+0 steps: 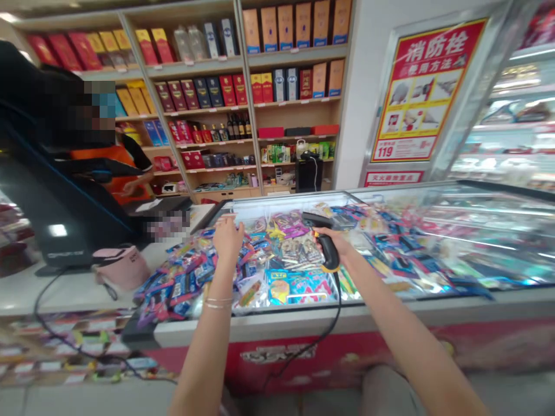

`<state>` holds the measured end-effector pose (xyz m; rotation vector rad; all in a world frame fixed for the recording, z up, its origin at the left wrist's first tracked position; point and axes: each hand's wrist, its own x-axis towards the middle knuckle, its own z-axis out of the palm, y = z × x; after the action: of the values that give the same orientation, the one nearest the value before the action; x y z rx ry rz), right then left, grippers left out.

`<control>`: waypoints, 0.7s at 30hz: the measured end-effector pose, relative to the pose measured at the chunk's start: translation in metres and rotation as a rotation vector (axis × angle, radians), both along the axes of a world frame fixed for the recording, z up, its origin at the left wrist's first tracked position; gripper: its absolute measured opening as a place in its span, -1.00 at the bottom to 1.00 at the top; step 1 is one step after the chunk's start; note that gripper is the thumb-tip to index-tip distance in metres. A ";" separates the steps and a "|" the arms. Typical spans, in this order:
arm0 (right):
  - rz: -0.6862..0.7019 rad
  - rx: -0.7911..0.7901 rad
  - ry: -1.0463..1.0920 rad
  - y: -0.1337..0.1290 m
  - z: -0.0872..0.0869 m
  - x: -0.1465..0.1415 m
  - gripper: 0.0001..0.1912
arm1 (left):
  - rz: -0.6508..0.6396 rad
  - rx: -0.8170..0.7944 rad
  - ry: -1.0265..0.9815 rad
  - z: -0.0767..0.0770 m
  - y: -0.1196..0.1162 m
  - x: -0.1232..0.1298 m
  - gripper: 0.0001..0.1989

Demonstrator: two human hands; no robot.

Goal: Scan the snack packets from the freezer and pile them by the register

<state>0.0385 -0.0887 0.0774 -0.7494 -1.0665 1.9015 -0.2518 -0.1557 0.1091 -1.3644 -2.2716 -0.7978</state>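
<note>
A handheld barcode scanner [330,255] is gripped in the curled fingers of the right hand [340,243], above wrapped ice creams [280,289] strewn across the chest freezer [269,327], at three o'clock from the left hand [228,236]. The left fingers are loosely spread over the ice creams; whether any is touched cannot be told. At nine o'clock from that hand, a pink pouch [122,269] is set on the bench [102,300]

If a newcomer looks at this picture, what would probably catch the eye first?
The eye would probably fall first on the black-and-yellow handheld scanner, held in the right hand just right of centre. The colourful packets spread across the middle may come next, then the large red-and-yellow poster at the upper right.
</note>
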 end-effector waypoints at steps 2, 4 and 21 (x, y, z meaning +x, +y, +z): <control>-0.093 0.000 -0.014 0.000 0.003 0.036 -0.87 | -0.097 -0.006 -0.002 -0.004 0.013 0.038 -0.59; -0.190 -0.009 -0.028 -0.001 0.003 0.071 -0.85 | -0.199 -0.033 -0.009 -0.009 0.028 0.078 -0.60; -0.557 -0.066 0.099 0.018 -0.057 0.262 -0.85 | -0.699 -0.362 -0.090 -0.075 0.134 0.291 -0.62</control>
<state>0.3004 -0.0710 0.0206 -0.8726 -0.6470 1.4793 0.0395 -0.0214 0.0340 -2.4013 -2.0624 -0.6588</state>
